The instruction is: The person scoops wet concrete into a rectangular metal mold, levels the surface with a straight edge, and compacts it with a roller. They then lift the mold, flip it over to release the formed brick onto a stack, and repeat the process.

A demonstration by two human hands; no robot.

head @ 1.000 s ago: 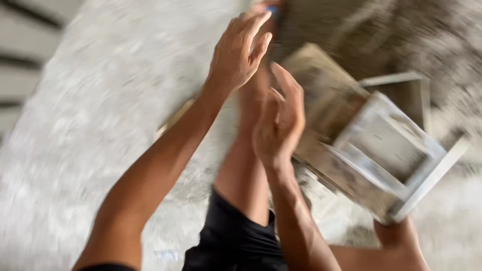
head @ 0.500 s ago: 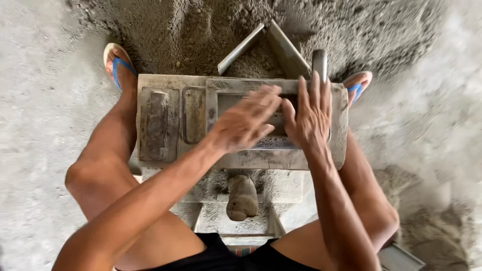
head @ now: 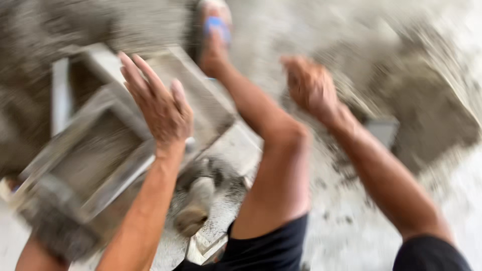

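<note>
since half a second ago both hands have come off the top of the mould [head: 95, 155], and the view has swung left and tilted, so the mould now sits skewed at lower left rather than square between the knees. the left hand [head: 160, 103] hangs above the mould's near edge, palm down, fingers spread and straight, grasping nothing; whether it touches the frame is lost in blur. the right hand [head: 309, 85] has gone well right of the mould, past the raised knee [head: 281, 135], towards the grey mix heap [head: 416, 100]; its fingers look curled, but the smear is too heavy to tell if they close on anything.

judging by this, the step in hand is a break between pressing on the mould and fetching from the heap (a guess from the poses only). the next move would call for the right hand to settle on the heap while the left steadies the mould, which lies tilted.

left forearm runs up from the bottom edge, wrist slightly bent back. right arm stretches out from the shoulder, elbow nearly straight. beyond the mould, a foot in a blue sandal [head: 216, 25].
</note>
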